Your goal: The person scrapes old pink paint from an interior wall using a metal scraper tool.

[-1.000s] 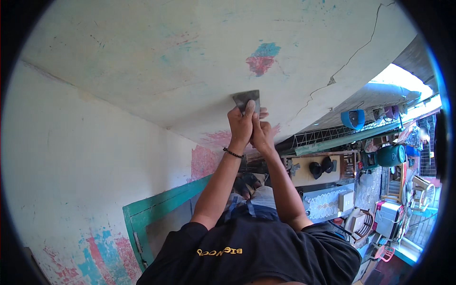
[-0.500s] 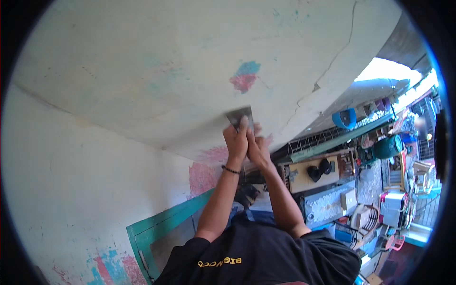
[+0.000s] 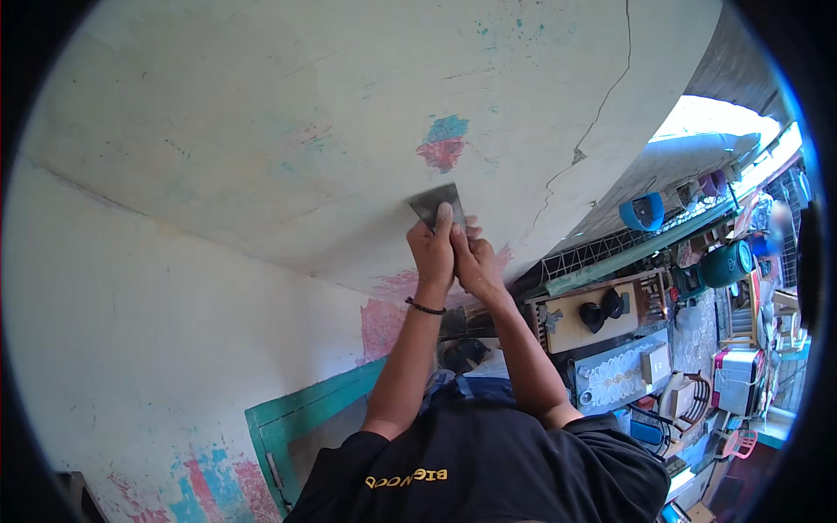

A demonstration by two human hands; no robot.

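My left hand (image 3: 429, 254), with a dark beaded bracelet at its wrist, and my right hand (image 3: 477, 268) are pressed together around a flat grey metal scraper (image 3: 431, 204). Both thumbs lie along the blade, and the fingers behind it are partly hidden. The blade's wide edge is against or very close to the pale painted wall (image 3: 349, 113); exact contact is hard to tell. Just above it is a bare patch of blue and pink older paint (image 3: 445, 142). A pink patch (image 3: 397, 284) shows beside my left wrist.
A long crack (image 3: 602, 109) runs down the wall on the right. Lower left is a green frame (image 3: 327, 405). To the right stand a wooden table with dark caps (image 3: 593, 315), a lace-covered table (image 3: 615, 379), chairs (image 3: 689, 397), a green barrel (image 3: 726, 264) and a blue basin (image 3: 643, 212).
Both hands and the scraper have shifted slightly up the wall, closer to the blue and pink patch. The whole view has turned a little. The grip stays the same.
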